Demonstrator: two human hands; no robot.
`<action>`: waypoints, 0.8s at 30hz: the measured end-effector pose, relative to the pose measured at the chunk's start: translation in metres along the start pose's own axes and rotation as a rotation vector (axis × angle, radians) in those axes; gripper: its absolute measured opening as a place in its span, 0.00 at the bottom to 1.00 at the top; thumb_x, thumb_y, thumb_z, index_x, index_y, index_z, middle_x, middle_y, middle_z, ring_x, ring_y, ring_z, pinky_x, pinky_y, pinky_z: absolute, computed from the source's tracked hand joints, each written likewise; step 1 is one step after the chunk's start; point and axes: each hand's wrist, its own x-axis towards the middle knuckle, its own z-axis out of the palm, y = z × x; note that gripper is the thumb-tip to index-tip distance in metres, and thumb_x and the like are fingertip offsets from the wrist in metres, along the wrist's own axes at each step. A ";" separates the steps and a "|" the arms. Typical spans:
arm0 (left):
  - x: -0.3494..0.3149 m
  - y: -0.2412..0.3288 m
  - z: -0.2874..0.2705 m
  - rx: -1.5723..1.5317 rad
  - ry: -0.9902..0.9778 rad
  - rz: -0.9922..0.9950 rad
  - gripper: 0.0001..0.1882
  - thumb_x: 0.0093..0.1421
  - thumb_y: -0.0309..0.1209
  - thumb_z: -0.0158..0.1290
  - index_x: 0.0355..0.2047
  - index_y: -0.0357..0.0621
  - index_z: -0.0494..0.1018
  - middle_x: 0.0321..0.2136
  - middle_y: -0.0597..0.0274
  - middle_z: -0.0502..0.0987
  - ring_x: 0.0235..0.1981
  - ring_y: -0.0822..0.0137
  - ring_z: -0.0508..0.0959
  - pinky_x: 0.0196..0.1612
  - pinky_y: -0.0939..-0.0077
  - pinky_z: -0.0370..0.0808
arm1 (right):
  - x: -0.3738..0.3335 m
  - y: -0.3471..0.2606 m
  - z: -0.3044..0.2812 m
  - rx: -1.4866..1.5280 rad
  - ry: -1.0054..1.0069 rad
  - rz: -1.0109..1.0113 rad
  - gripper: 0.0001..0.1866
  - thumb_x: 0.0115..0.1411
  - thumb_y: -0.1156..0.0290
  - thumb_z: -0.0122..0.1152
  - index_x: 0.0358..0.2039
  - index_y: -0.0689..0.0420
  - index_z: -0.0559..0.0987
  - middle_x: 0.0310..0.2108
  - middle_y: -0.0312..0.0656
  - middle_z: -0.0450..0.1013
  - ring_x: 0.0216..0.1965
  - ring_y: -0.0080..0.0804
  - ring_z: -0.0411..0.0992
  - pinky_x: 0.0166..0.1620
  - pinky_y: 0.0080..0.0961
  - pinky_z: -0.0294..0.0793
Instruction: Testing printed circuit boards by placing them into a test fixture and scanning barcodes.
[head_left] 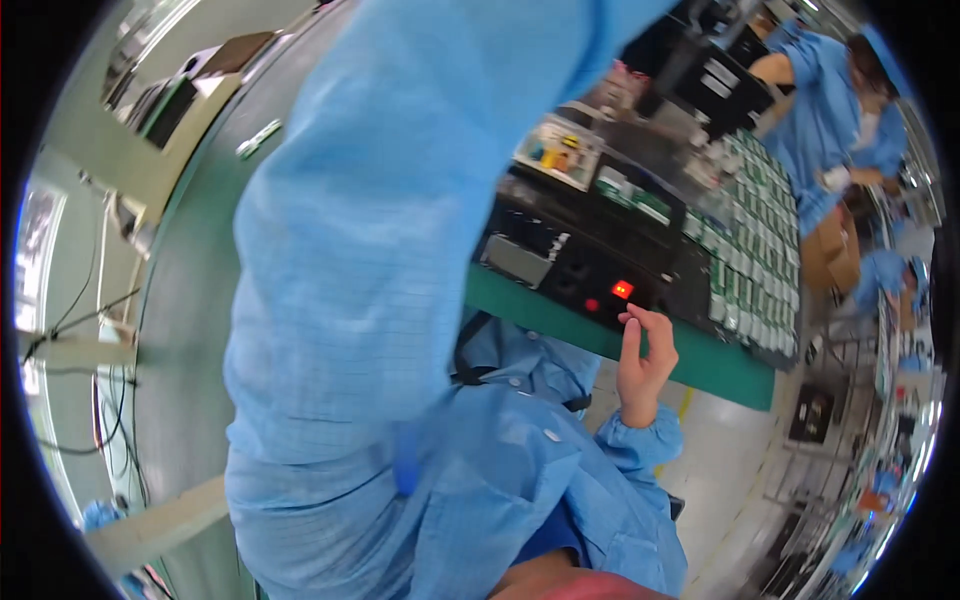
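My right hand [645,355] is raised at the front edge of a green-topped bench [705,362], fingers loosely bent and holding nothing. Its fingertips sit just below a lit red switch [622,290] on the front of a black box-shaped device [580,262]; I cannot tell whether they touch it. My left arm, in a light blue sleeve [380,220], rises across the middle of the view and leaves the top edge. My left hand is out of sight.
Rows of small green circuit boards [760,230] cover the bench to the right of the device. A tray with yellow and blue parts [560,152] stands behind it. Another person in a blue coat [825,95] works at the far right beside a cardboard box [835,250]. Cables [80,320] hang at the left.
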 end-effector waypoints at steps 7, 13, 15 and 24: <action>-0.091 0.040 0.120 -0.219 0.275 0.752 0.08 0.64 0.25 0.51 0.43 0.37 0.68 0.27 0.54 0.71 0.31 0.65 0.73 0.35 0.69 0.70 | -0.041 0.035 -0.029 -0.016 0.224 0.244 0.09 0.67 0.77 0.54 0.43 0.65 0.81 0.31 0.43 0.79 0.33 0.28 0.77 0.41 0.23 0.74; -0.178 0.011 0.068 0.157 -0.045 0.739 0.10 0.62 0.16 0.51 0.40 0.40 0.64 0.33 0.54 0.68 0.33 0.62 0.71 0.39 0.68 0.69 | -0.031 0.037 -0.015 0.078 0.195 0.284 0.09 0.67 0.77 0.55 0.43 0.66 0.81 0.30 0.42 0.79 0.33 0.26 0.77 0.40 0.22 0.74; -0.186 0.004 0.072 0.248 -0.058 0.945 0.10 0.63 0.17 0.53 0.41 0.43 0.65 0.42 0.52 0.70 0.51 0.58 0.73 0.55 0.59 0.70 | -0.029 0.038 -0.012 0.083 0.177 0.224 0.09 0.67 0.77 0.55 0.43 0.65 0.81 0.30 0.42 0.79 0.33 0.26 0.77 0.40 0.22 0.74; -0.239 -0.024 0.093 0.435 0.061 0.974 0.07 0.57 0.22 0.56 0.36 0.42 0.80 0.34 0.54 0.80 0.32 0.50 0.79 0.35 0.62 0.76 | 0.030 0.035 -0.032 -0.129 0.187 -0.050 0.06 0.60 0.80 0.63 0.38 0.62 0.82 0.34 0.43 0.78 0.32 0.28 0.76 0.35 0.20 0.74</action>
